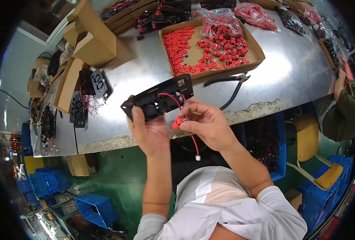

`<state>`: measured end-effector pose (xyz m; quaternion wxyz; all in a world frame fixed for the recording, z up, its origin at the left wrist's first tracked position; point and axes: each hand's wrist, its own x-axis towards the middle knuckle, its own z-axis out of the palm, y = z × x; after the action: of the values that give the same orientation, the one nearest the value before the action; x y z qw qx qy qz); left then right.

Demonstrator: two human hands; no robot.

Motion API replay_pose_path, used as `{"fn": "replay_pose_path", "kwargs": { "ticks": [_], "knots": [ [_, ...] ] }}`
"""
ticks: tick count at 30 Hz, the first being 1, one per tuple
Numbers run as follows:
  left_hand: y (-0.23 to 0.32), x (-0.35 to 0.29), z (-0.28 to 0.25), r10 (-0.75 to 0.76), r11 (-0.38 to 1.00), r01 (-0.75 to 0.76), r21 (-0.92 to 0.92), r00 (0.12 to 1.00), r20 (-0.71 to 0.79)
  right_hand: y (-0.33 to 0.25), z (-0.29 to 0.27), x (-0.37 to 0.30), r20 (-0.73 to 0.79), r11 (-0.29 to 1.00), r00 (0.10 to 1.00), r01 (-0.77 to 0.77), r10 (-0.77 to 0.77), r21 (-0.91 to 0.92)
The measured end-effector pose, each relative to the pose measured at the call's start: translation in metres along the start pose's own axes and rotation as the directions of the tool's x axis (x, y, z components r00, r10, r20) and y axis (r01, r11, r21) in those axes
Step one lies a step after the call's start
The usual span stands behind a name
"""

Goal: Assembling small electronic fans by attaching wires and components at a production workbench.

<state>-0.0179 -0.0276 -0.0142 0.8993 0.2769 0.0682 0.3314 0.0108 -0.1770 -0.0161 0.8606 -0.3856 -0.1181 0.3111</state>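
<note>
My left hand [150,136] is closed around one end of a black fan panel [152,95], its thumb on the front edge. The panel is tilted above the table's near edge and carries a small black fan [150,109]. Red and black wires [168,95] run from the panel towards my right hand [209,126]. Thumb and fingertips there pinch a small red plastic part [176,123], just in front of the panel. Below it hangs a red wire ending in a white plug [198,158]. My fingers partly hide the red part.
Black-handled cutters [234,95] lie right of the panel. Behind stands a cardboard tray [259,62] of red parts [179,44]. More fan panels [78,110] rest at left beside a cardboard box [95,50]. The metal table's [113,126] front edge is chipped. Another person's arm [339,85] shows far right.
</note>
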Motion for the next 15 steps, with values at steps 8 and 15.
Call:
{"fn": "replay_pose_path", "kwargs": {
  "ticks": [8,15],
  "knots": [
    [0.078,0.031,-0.006,-0.592,0.520,0.133,0.844,0.769,0.243,-0.025,-0.021,0.001,0.005,0.972,0.998,-0.056,0.059,-0.230],
    [0.019,0.022,0.030,-0.556,0.147,-0.061,0.987,0.820,0.134,0.003,-0.003,-0.009,-0.022,0.957,0.999,0.036,-0.044,-0.287]
  ]
}}
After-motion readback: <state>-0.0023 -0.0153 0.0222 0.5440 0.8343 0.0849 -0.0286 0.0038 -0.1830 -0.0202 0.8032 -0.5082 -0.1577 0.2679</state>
